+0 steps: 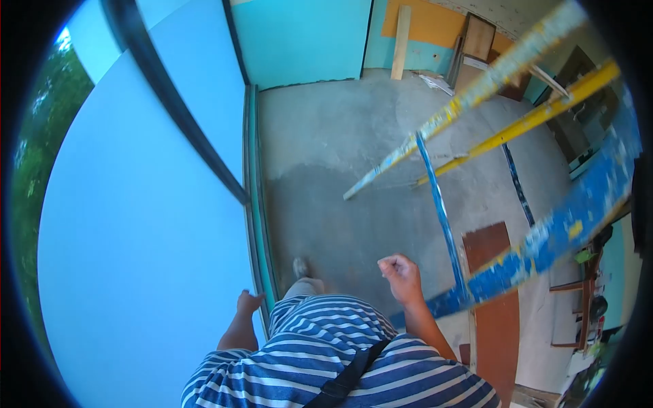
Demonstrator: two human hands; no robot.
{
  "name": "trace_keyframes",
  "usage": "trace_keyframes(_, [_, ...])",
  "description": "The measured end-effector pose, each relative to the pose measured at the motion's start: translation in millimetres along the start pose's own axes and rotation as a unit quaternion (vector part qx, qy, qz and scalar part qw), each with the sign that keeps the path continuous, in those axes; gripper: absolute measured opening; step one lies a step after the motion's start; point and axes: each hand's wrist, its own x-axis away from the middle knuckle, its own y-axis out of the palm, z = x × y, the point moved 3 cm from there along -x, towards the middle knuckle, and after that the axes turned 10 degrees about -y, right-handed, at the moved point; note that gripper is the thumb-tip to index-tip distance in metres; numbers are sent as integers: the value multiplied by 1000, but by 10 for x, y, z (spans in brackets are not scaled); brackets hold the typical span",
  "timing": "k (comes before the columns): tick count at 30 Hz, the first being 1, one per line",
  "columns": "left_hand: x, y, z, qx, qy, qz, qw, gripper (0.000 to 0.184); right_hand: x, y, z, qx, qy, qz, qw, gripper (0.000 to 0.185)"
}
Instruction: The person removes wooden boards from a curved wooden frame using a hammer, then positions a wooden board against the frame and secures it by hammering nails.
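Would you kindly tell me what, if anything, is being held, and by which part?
Nothing shows in the loosely curled right hand. The left hand is near the upright frame, but whether it grips it cannot be told.

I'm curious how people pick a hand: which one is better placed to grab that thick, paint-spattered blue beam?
Probably the right hand: it is out in front, on the same side as the blue beam. The left hand is across the body, by the window frame.
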Motion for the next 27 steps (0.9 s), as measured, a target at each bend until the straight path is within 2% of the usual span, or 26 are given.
trace_keyframes(2, [-546,-716,1156,29,85,33,995,96,-680,273,-27,-24,14,30,999,30])
trace_keyframes(4, [-646,-1703,2493,56,154,41,986,95,-1432,514,-251,-59,0,43,997,35])
trace_keyframes(5, [-1175,-1813,2968,23,215,96,972,93,-1795,623,-393,-67,-48,42,996,37])
trace_keyframes(6, [-1003,-2346,3605,35,219,65,973,92,-2198,730,-559,-76,-98,43,991,39])
trace_keyframes(9, [-1429,-3061,5170,55,297,104,948,92,-3392,980,-1136,-146,-233,47,960,40])
trace_keyframes(11, [-1379,-3509,6044,73,330,113,934,94,-4079,1092,-1516,-228,-259,16,938,43])
trace_keyframes(13, [-1787,-3604,6582,50,342,112,932,90,-4695,1206,-1842,-275,-287,-39,917,48])
trace_keyframes(14, [-1996,-3642,6846,40,344,111,931,88,-5033,1228,-1972,-249,-348,-64,902,47])
trace_keyframes(17, [-2964,-3524,6946,-31,282,63,957,91,-5951,1235,-2352,-240,-370,-115,890,50])
trace_keyframes(20, [-4208,-3224,6347,-137,199,41,970,97,-6831,1225,-2586,-287,-331,-109,892,51])
trace_keyframes(21, [-4501,-3203,6109,-169,108,-48,978,99,-7128,1198,-2592,-289,-304,-103,902,51])
trace_keyframes(22, [-4675,-3165,5819,-162,62,-24,984,101,-7416,1156,-2581,-290,-277,-98,911,51])
trace_keyframes(23, [-5227,-2889,5379,-206,46,32,977,97,-7718,1112,-2555,-290,-254,-95,918,51])
trace_keyframes(24, [-5256,-2990,5325,-216,5,-72,974,95,-8040,1059,-2505,-284,-246,-91,922,51])
trace_keyframes(25, [-5305,-3071,5344,-221,-23,-125,967,95,-8379,1041,-2467,-284,-247,-90,922,50])
trace_keyframes(27, [-5426,-3200,5747,-231,-44,-157,959,95,-9040,974,-2322,-279,-253,-87,922,49])
